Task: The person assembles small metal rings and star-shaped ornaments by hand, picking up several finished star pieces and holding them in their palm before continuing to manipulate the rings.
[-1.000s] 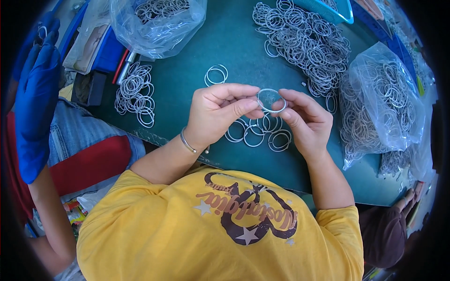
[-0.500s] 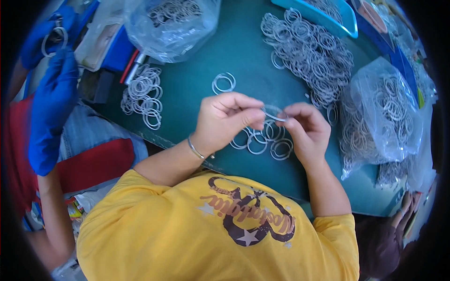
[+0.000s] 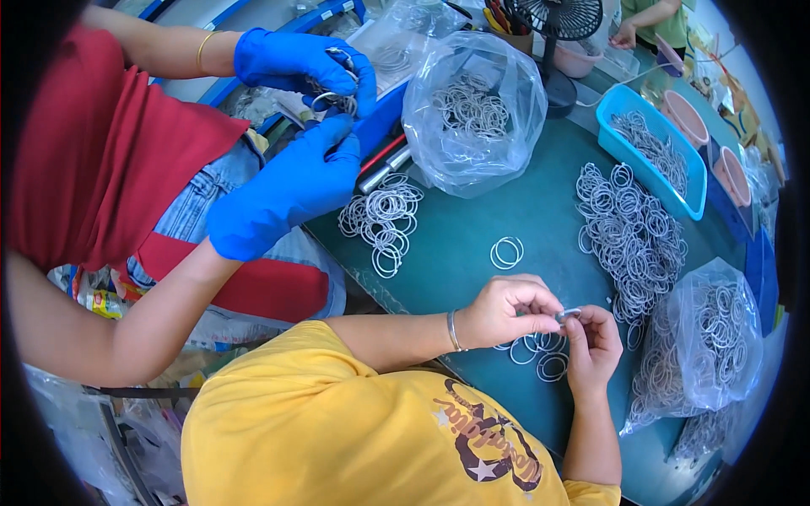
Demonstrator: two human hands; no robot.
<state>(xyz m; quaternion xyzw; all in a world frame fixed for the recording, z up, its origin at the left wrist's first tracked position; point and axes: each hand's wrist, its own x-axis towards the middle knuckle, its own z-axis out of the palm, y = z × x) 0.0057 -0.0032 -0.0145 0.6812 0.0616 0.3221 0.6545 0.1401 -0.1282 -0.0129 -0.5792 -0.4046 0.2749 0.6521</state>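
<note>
Between my two hands is a thin metal ring (image 3: 570,312), seen nearly edge-on. The fingertips of my left hand (image 3: 511,310) pinch one side of it, and my right hand (image 3: 593,344) pinches the other with thumb and forefinger. Just below them several loose rings (image 3: 553,366) lie on the green table, partly covered by my left hand. A small pair of rings (image 3: 507,252) rests beyond my left hand. To the right spreads a large heap of grey rings (image 3: 629,232).
A blue tray (image 3: 606,126) of rings stands at the far right, near a black fan (image 3: 558,25). Bags of rings (image 3: 474,114) sit at the back and right (image 3: 717,337). At left, a co-worker's blue-gloved hands (image 3: 291,190) hold rings beside another pile (image 3: 381,221).
The view has swung left, bringing the co-worker and the fan into sight. My hands still pinch the ring, which is now turned more edge-on.
</note>
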